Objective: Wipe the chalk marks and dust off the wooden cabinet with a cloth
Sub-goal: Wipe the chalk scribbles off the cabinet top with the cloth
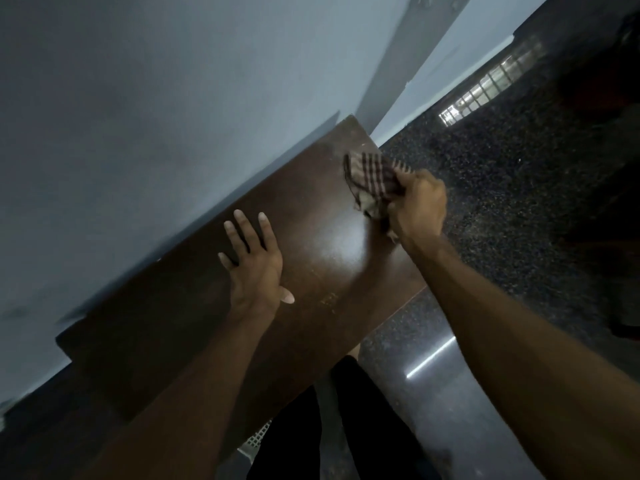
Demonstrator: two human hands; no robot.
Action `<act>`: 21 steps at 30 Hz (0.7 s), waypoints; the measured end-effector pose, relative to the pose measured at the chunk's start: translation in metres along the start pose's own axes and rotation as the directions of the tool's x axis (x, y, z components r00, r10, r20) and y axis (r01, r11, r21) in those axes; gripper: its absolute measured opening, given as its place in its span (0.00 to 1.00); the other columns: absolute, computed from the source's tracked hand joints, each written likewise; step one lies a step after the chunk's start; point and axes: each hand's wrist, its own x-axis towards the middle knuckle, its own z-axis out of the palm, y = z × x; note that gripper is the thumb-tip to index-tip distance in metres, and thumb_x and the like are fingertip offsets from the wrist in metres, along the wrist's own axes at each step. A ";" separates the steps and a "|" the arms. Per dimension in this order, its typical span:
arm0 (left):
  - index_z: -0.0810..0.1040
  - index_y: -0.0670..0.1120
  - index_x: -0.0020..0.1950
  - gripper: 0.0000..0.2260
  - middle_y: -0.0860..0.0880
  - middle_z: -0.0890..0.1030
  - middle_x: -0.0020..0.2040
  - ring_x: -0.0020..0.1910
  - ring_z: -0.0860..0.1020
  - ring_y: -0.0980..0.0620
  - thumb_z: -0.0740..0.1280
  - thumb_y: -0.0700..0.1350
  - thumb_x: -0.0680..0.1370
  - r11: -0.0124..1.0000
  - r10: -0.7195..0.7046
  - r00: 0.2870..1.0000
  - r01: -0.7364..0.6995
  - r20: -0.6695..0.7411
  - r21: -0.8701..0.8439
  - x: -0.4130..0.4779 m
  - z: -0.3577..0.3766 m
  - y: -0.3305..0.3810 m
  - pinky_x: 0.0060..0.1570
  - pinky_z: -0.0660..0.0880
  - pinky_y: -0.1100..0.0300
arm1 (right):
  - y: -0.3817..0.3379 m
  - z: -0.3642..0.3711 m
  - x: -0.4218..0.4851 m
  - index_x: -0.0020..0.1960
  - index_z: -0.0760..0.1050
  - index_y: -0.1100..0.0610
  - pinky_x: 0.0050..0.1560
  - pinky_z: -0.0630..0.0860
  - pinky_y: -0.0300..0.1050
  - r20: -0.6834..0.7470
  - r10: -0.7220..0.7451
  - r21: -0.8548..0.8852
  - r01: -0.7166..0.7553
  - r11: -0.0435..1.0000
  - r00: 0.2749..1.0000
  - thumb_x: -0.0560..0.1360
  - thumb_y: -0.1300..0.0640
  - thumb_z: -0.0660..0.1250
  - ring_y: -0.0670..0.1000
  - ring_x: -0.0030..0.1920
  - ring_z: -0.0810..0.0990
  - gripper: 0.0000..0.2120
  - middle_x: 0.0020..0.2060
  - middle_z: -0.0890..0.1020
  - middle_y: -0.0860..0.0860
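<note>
The dark brown wooden cabinet top (194, 306) runs diagonally across the view, against a pale wall. My right hand (417, 207) grips a bunched checked cloth (372, 180) at the cabinet's far right end, the cloth lying on the wood. My left hand (254, 258) rests flat on the middle of the top with fingers spread. Faint pale marks (327, 297) show on the wood near the front edge, right of my left hand.
A pale blue-grey wall (138, 116) stands directly behind the cabinet. Dark speckled polished floor (502, 202) lies to the right and below. My dark-clothed legs (332, 427) are close to the cabinet's front edge. A white perforated object (258, 438) peeks out under the cabinet.
</note>
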 end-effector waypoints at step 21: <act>0.26 0.46 0.79 0.68 0.36 0.23 0.76 0.77 0.29 0.33 0.81 0.56 0.64 1.000 0.013 0.998 -0.014 -0.056 -0.015 -0.001 0.004 -0.004 0.74 0.48 0.29 | -0.013 0.008 0.005 0.66 0.78 0.49 0.52 0.79 0.53 0.009 -0.121 0.065 0.121 0.991 0.993 0.76 0.64 0.67 0.57 0.54 0.76 0.21 0.55 0.80 0.54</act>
